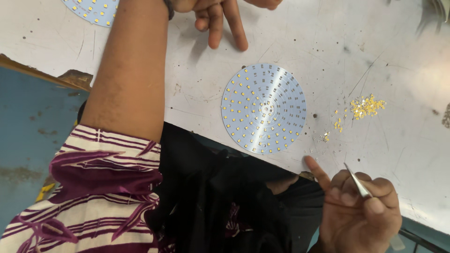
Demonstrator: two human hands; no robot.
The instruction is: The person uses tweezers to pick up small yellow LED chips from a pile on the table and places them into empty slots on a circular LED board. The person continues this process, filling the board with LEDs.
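Left hand: arm stretched over the table, fingers loosely extended, grasping nothing, tips on the surface.
Disc: flat near the table edge, between both hands (within easy reach).
Chips: loose pile right of the disc.
Right hand: curled around tweezers, forefinger pointing at the edge.

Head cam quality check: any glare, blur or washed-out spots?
Head view: sharp on the round LED board; white tabletop washes out in glare at right; left hand cropped by the top edge; tweezers in the right hand slightly soft.
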